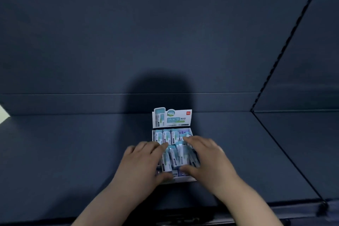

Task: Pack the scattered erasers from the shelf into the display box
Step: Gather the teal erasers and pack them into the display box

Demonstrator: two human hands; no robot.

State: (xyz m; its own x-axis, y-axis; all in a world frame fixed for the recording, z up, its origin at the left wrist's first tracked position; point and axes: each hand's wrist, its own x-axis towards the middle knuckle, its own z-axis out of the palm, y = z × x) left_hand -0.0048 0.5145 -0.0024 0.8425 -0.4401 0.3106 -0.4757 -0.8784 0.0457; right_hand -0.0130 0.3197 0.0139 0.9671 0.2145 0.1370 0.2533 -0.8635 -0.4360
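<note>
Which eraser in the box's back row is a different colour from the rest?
The purple eraser at the row's right end, just past the right hand; the teal erasers fill the rest.

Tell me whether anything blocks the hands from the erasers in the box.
Nothing visible does. The left hand and right hand both touch the erasers in the open box, its lid standing up behind.
</note>
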